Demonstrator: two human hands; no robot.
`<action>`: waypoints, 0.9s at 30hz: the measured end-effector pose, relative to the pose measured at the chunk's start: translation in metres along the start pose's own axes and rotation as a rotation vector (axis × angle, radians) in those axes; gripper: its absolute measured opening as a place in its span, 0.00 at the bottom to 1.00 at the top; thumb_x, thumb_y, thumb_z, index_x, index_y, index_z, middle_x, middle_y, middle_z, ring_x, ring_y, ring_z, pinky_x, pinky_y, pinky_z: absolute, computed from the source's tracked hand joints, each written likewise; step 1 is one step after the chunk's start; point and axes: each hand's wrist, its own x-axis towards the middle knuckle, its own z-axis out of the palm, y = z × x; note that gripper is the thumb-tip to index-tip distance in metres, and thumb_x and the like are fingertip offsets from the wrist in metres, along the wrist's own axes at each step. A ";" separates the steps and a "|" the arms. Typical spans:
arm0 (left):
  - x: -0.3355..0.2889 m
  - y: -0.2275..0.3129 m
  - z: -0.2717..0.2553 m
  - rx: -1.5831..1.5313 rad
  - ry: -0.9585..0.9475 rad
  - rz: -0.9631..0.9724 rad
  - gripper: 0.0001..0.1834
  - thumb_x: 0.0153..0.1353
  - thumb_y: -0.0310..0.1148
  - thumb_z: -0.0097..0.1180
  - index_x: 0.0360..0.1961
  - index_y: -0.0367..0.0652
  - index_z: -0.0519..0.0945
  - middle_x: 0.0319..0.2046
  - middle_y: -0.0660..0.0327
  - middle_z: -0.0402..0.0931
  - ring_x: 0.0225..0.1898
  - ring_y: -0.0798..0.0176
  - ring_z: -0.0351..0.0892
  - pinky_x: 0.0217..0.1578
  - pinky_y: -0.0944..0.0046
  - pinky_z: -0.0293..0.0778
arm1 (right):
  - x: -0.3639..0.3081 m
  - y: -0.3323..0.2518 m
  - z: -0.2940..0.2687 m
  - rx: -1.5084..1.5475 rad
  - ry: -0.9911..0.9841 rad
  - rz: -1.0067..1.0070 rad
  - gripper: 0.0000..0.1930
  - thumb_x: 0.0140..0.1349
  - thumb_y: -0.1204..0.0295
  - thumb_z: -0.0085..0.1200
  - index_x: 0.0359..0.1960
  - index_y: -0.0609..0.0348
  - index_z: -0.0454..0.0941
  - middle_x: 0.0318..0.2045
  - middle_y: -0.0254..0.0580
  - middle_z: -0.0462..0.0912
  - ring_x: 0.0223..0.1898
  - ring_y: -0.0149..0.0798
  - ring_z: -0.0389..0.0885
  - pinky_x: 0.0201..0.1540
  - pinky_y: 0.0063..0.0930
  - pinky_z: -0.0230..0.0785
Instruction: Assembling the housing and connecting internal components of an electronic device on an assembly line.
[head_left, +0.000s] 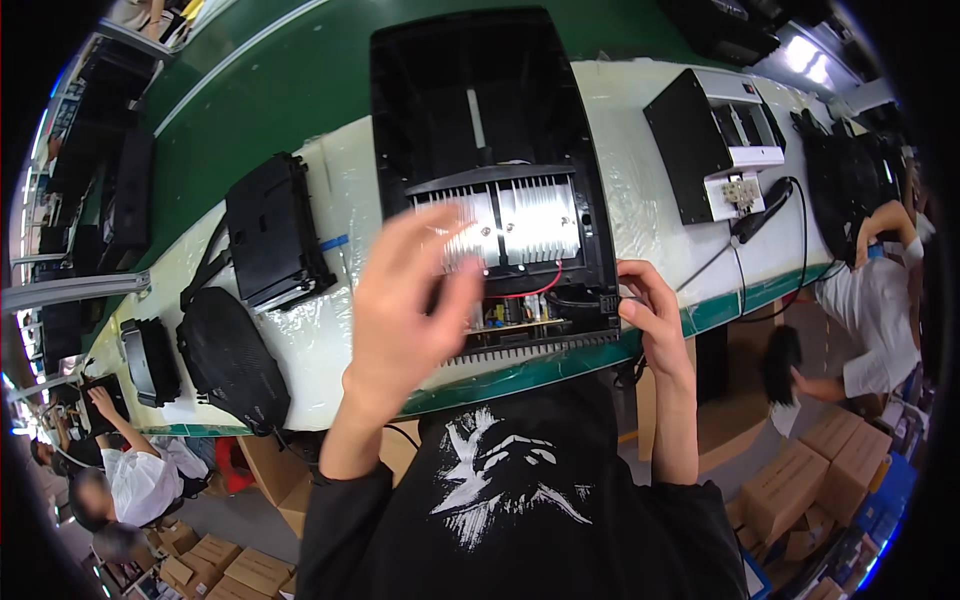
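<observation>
Two bare hands work at the open black housing (480,120) in the centre of the frame: the left hand (410,310), loosely open and gripping nothing, hovers over its silver heat sink (535,220), while the right hand (650,310) clasps the housing's lower right corner.

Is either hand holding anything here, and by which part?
The right hand grips the open black housing at its near right corner. The left hand is raised above the finned heatsink, holding nothing visible.
</observation>
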 end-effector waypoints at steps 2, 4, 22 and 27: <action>-0.010 -0.025 -0.009 0.071 0.207 -0.132 0.20 0.55 0.25 0.55 0.51 0.36 0.73 0.52 0.50 0.71 0.54 0.50 0.71 0.54 0.60 0.66 | 0.000 -0.005 0.007 -0.006 0.029 0.039 0.22 0.51 0.72 0.58 0.48 0.64 0.71 0.50 0.44 0.73 0.52 0.37 0.70 0.56 0.28 0.59; -0.032 -0.044 -0.008 -0.189 0.118 -0.368 0.35 0.58 0.28 0.51 0.66 0.35 0.54 0.65 0.48 0.54 0.66 0.53 0.53 0.64 0.60 0.49 | 0.003 -0.011 0.015 -0.022 -0.040 0.017 0.27 0.52 0.71 0.58 0.55 0.66 0.69 0.52 0.45 0.73 0.51 0.35 0.71 0.54 0.26 0.61; -0.011 -0.118 -0.061 0.708 0.277 -0.403 0.48 0.50 0.46 0.62 0.66 0.43 0.51 0.64 0.39 0.47 0.65 0.37 0.46 0.61 0.41 0.51 | -0.042 0.012 0.022 -0.342 0.355 -0.135 0.23 0.59 0.70 0.53 0.53 0.74 0.70 0.46 0.49 0.78 0.45 0.33 0.75 0.51 0.24 0.64; -0.012 -0.151 -0.089 0.710 0.186 -0.810 0.57 0.45 0.58 0.62 0.69 0.47 0.44 0.66 0.36 0.39 0.66 0.33 0.46 0.61 0.36 0.46 | -0.038 0.005 0.029 -0.349 0.335 -0.135 0.23 0.58 0.67 0.53 0.52 0.73 0.71 0.42 0.42 0.79 0.38 0.29 0.74 0.43 0.20 0.65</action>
